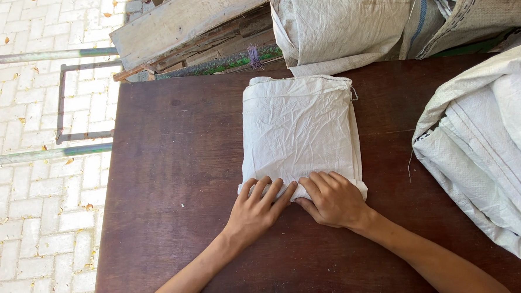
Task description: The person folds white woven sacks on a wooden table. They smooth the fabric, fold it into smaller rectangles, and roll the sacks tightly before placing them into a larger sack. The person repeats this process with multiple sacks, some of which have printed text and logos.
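A folded white woven sack (298,130) lies on the dark brown table (179,167), its long side running away from me. My left hand (257,208) rests flat on the sack's near edge with fingers spread. Beside it, my right hand (331,197) curls its fingers over the same near edge and pinches the fabric. The two hands nearly touch at the middle of that edge.
A pile of white woven sacks (489,148) covers the table's right side. More sacks (384,21) are heaped beyond the far edge, next to wooden planks (191,23). A metal tube frame (42,103) stands on the paved ground to the left.
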